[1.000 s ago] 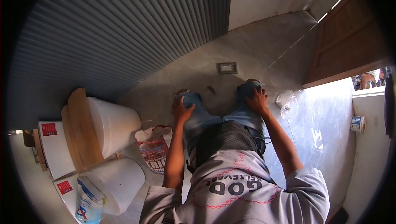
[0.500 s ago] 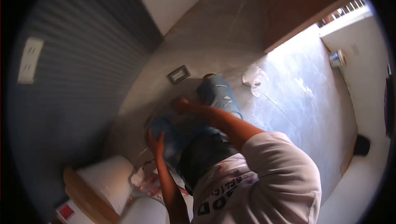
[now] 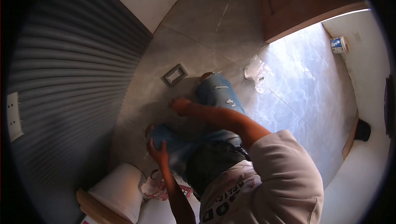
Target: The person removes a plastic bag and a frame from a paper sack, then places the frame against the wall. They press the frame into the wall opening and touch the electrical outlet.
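My left hand (image 3: 159, 153) rests by the knee of my blue jeans (image 3: 167, 138), thumb and fingers apart, with nothing seen in it. Over the floor in front of me is my right hand (image 3: 180, 106), its fingers curled and partly dark; whether it holds anything is too unclear to tell. Beyond that hand a grey rectangular frame (image 3: 175, 75) lies on the tiled floor (image 3: 194, 53). The other knee (image 3: 218, 92) of the torn jeans is to its right.
A crumpled clear plastic bag (image 3: 258, 74) lies right of my knees. White buckets (image 3: 119, 191) and a red-and-white bag (image 3: 156, 187) stand at lower left. Ribbed grey panelling (image 3: 82, 67) with a socket (image 3: 15, 116) is left, a brown door (image 3: 305, 1) upper right, a labelled tub (image 3: 338, 45) by the wall.
The view has shifted and become sharper. Both my hands keep nearly the same places relative to my knees.
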The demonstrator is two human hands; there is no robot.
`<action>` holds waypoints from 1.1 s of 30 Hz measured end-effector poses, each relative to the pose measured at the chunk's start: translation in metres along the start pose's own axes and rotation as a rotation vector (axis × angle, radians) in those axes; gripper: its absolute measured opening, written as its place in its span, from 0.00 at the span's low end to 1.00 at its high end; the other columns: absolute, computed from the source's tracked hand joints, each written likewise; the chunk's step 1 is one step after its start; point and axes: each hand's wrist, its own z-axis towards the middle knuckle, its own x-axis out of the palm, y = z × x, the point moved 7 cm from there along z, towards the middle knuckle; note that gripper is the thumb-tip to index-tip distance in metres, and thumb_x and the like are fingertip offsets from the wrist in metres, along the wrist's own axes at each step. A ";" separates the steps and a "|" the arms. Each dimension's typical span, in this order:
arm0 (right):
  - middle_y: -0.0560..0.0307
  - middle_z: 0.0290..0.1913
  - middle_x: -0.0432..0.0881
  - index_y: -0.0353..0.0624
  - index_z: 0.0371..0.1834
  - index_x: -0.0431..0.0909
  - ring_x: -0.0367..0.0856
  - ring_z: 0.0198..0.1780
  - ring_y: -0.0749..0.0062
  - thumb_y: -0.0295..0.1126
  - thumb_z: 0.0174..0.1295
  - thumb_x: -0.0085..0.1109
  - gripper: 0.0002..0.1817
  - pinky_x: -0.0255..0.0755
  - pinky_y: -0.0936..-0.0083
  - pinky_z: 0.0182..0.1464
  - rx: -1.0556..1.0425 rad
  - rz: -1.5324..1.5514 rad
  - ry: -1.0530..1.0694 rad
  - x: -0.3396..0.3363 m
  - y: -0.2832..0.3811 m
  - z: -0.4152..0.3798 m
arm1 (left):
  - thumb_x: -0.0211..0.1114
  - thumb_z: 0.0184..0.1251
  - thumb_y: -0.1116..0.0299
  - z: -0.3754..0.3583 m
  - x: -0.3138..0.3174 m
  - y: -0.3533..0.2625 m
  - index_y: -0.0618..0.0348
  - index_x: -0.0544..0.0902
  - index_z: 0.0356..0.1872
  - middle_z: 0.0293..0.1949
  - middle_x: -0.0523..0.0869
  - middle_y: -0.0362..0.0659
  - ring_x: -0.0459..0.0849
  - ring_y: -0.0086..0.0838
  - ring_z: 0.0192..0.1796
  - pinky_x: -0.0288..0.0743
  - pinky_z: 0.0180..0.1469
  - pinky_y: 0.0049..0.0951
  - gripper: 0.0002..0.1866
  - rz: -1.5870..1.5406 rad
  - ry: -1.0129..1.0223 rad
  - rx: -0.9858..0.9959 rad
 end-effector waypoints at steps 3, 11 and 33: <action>0.45 0.50 0.75 0.44 0.53 0.74 0.75 0.53 0.51 0.28 0.46 0.58 0.26 0.72 0.60 0.53 -0.004 0.312 -0.155 -0.115 -0.012 -0.062 | 0.70 0.51 0.61 -0.002 0.001 0.002 0.61 0.71 0.58 0.60 0.68 0.57 0.65 0.51 0.63 0.58 0.64 0.45 0.32 -0.025 -0.007 -0.023; 0.42 0.42 0.82 0.33 0.44 0.79 0.82 0.44 0.53 0.28 0.47 0.55 0.19 0.74 0.67 0.49 0.871 0.300 -0.697 -0.147 -0.211 -0.330 | 0.70 0.51 0.59 -0.004 0.006 0.006 0.51 0.71 0.60 0.64 0.64 0.58 0.59 0.52 0.68 0.54 0.67 0.47 0.32 -0.027 -0.016 -0.134; 0.46 0.36 0.81 0.38 0.29 0.80 0.80 0.38 0.52 0.35 0.51 0.58 0.10 0.73 0.61 0.42 0.715 0.311 -0.883 -0.121 -0.256 -0.291 | 0.68 0.47 0.47 -0.008 0.012 0.004 0.45 0.71 0.61 0.64 0.67 0.53 0.63 0.49 0.66 0.60 0.64 0.48 0.36 0.041 -0.134 -0.152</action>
